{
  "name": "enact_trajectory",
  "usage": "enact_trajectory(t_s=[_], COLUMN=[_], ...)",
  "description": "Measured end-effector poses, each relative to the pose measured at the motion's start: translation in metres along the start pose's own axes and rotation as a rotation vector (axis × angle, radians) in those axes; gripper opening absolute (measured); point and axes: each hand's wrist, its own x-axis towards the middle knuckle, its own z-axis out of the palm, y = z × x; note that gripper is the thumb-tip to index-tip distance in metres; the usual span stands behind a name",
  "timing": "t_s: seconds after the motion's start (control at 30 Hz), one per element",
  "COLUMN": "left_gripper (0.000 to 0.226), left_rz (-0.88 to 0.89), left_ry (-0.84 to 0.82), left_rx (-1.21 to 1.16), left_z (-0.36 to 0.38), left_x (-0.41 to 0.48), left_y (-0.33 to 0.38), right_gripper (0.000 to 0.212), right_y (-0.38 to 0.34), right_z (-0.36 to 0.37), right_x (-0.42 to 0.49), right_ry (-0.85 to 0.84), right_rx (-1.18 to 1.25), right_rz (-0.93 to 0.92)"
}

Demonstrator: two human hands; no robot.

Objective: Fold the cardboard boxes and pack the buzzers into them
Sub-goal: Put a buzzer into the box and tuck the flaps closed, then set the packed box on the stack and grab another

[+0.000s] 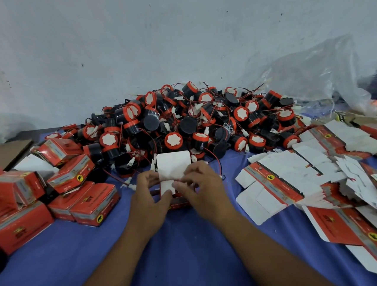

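A red cardboard box [173, 166] stands on the blue cloth at the centre, its white top flap raised toward the buzzer pile. My left hand [150, 194] grips its left side, and my right hand [201, 187] pinches a white side flap at its top. Whether a buzzer sits inside the box is hidden. Behind the box lies a large heap of black-and-red buzzers [192, 122] with red wires and white plugs.
Several folded red boxes [74, 192] lie stacked at the left. Flat unfolded box blanks [310, 178] spread over the right side. A crumpled clear plastic bag [313, 76] sits at the back right against the pale wall. Blue cloth [180, 256] covers the table.
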Motion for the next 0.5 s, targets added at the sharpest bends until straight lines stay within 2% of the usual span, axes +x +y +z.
enact_trajectory(t_s=[0.07, 0.13, 0.2, 0.27, 0.33, 0.4, 0.5], left_gripper=[0.061, 0.072, 0.06, 0.052, 0.063, 0.073, 0.07], left_rz=[-0.013, -0.019, 0.004, 0.029, 0.031, 0.007, -0.006], left_ry=[-0.013, -0.04, -0.074, -0.066, -0.03, -0.007, -0.026], left_rx=[-0.074, -0.097, -0.074, -0.045, -0.069, -0.11, -0.099], left_z=[0.0007, -0.0012, -0.0022, -0.0026, -0.0029, -0.0028, -0.0026], left_x=[0.0002, 0.0015, 0.0029, 0.0026, 0.0016, 0.001, 0.002], left_y=[-0.0017, -0.0017, -0.0039, -0.0044, -0.0028, -0.0022, -0.002], right_gripper=[0.019, 0.014, 0.041, 0.064, 0.058, 0.05, 0.066], right_y=[0.0045, 0.003, 0.0029, 0.0072, 0.0093, 0.0116, 0.0097], right_z=[0.0024, 0.0034, 0.0061, 0.0053, 0.0035, 0.0034, 0.0021], right_x=[-0.0036, -0.0043, -0.0025, 0.0003, 0.0004, -0.0011, -0.0014], right_ry=[-0.103, -0.09, 0.013, 0.019, -0.075, -0.089, -0.072], right_rx=[-0.02, 0.033, 0.063, 0.102, 0.158, 0.143, 0.195], right_rz=[0.002, 0.075, 0.124, 0.123, 0.1, 0.097, 0.151])
